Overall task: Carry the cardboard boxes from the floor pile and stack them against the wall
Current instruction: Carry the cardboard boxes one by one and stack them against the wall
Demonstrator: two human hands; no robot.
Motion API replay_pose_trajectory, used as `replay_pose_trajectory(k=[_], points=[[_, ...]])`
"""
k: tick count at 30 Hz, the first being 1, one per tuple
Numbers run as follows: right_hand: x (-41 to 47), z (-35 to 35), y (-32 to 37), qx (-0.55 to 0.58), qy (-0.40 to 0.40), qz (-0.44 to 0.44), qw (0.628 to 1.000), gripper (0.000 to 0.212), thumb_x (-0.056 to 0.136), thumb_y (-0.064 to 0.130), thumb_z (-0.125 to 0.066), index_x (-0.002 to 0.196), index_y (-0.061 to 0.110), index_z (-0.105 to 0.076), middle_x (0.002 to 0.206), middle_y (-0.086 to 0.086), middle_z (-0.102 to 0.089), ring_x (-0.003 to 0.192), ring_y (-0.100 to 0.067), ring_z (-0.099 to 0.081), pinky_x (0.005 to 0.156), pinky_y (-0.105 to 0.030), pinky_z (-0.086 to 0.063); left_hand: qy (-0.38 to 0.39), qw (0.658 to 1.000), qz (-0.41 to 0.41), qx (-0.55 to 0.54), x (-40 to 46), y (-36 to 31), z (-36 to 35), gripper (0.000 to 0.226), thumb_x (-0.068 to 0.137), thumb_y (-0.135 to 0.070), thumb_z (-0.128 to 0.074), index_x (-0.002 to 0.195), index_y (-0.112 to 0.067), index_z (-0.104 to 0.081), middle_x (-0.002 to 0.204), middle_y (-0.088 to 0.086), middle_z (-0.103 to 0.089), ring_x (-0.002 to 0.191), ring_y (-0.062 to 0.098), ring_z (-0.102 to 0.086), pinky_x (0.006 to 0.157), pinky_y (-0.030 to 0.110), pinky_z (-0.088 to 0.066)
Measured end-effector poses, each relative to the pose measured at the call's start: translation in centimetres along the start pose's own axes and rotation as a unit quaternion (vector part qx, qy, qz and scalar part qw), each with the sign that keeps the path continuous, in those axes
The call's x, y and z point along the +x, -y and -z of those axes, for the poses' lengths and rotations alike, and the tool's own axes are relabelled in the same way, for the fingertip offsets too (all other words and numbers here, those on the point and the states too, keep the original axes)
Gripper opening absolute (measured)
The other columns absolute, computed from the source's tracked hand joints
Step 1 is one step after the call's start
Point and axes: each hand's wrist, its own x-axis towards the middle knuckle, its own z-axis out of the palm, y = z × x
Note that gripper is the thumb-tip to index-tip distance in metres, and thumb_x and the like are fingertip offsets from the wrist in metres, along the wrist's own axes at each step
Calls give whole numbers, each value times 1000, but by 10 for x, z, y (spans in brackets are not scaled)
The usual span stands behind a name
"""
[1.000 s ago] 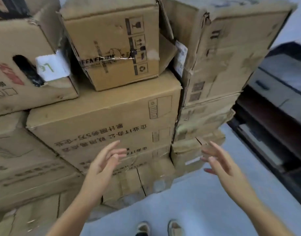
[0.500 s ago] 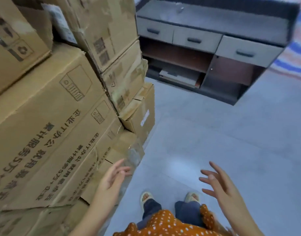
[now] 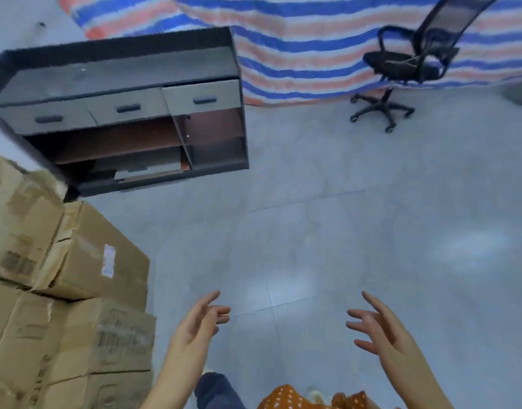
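Cardboard boxes (image 3: 76,290) stacked just beside left hand (image 3: 194,326), untouched

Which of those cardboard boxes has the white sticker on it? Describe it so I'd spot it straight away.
Start at the dark cabinet with three grey drawers, then drop to the stacked boxes at the left edge. The labelled box sits on top nearest the open floor, alone in bearing a white label.
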Motion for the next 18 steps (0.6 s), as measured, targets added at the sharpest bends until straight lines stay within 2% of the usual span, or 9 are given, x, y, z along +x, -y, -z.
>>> replay_pose_trajectory(k=[3, 8, 15, 18], points=[[-11, 65, -18, 24, -70, -16, 997, 32, 95, 16, -49, 124, 30, -52, 101, 2, -71, 90, -7, -69, 72, -24, -59, 51, 998, -23, 13, -4, -9, -63, 27, 98, -10, -44, 110, -27, -62, 93, 2, -73, 88, 10, -69, 82, 28, -49], [-37, 142, -46, 64, -169, -33, 983, 32, 95, 16, -49, 123, 31, -54, 95, 5, -74, 90, -9, -70, 71, -24, -59, 132, 989, -49, 40, -10, -21, -148, 29, 98, -7, -44, 108, -27, -62, 91, -1, -74, 86, 10, -69, 79, 27, -48], [-66, 198, -74, 120, -286, -72, 948, 29, 96, 16, -48, 120, 32, -56, 98, 4, -73, 92, -11, -69, 75, -24, -58, 248, 959, -79, 107, -1, -36, -237, 30, 97, -4, -43, 108, -23, -64, 93, -4, -74, 87, 12, -69, 80, 28, -49], [-68, 215, -79, 145, -335, -84, 927, 28, 96, 17, -47, 120, 29, -57, 103, 3, -70, 96, -12, -68, 75, -30, -56, 280, 947, -89, 128, 8, -45, -277, 32, 97, -1, -43, 105, -23, -65, 91, 0, -74, 88, 11, -69, 81, 28, -50]])
